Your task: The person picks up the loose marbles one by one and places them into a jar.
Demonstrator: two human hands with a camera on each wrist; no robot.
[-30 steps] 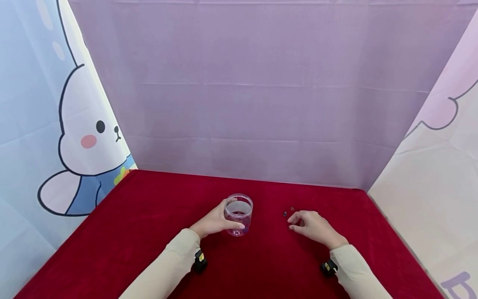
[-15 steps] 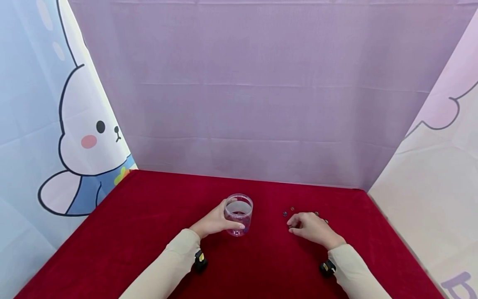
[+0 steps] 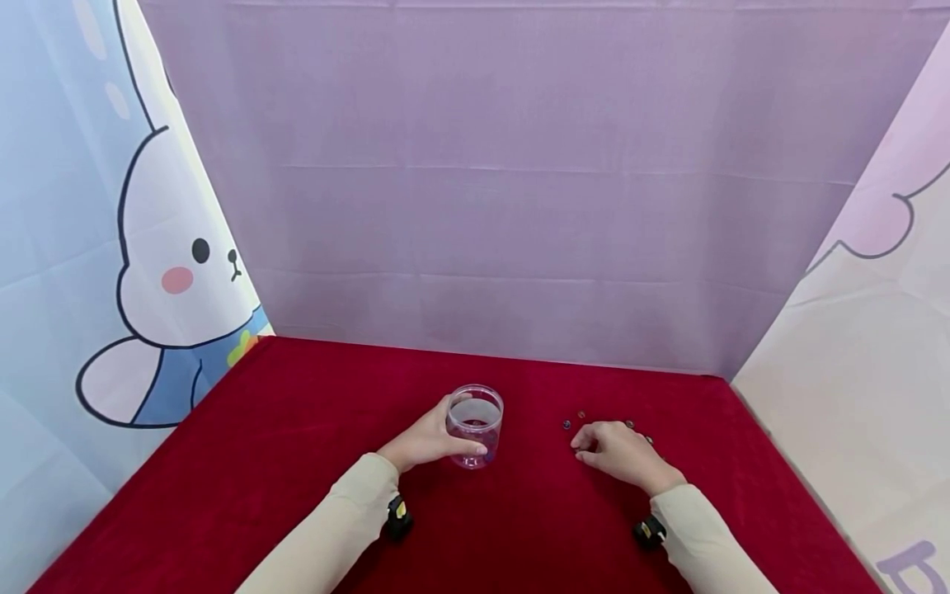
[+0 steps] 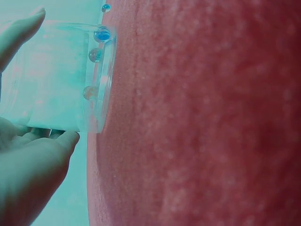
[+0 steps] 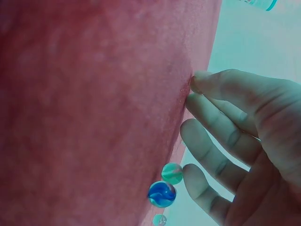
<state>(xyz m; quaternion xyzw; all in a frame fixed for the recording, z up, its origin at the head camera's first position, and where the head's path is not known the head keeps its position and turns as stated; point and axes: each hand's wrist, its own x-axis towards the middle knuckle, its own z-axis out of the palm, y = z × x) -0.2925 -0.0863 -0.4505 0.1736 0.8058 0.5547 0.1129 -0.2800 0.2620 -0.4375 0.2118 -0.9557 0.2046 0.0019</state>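
My left hand (image 3: 434, 437) grips a clear plastic jar (image 3: 475, 433) that stands upright, mouth up, on the red cloth. In the left wrist view, a blue marble (image 4: 102, 34) and a few others lie at the bottom of the jar (image 4: 51, 75). My right hand (image 3: 623, 452) is low at the cloth, to the right of the jar. Its thumb and index finger pinch at a small dark marble (image 3: 578, 450), mostly hidden by the fingertips. A blue-swirl marble (image 5: 162, 194) and a green one (image 5: 172, 173) lie near the little finger in the right wrist view.
Two loose marbles, one dark (image 3: 566, 425) and one brownish (image 3: 581, 415), lie left of and behind my right hand. More marbles, including one (image 3: 649, 440) partly covered, lie beyond its knuckles. Red cloth (image 3: 297, 429) covers the table, and a purple curtain (image 3: 490, 206) hangs behind.
Over the last second my right hand has lowered slightly onto the dark marble, uncovering marbles behind its knuckles. My left hand and the jar have not moved.
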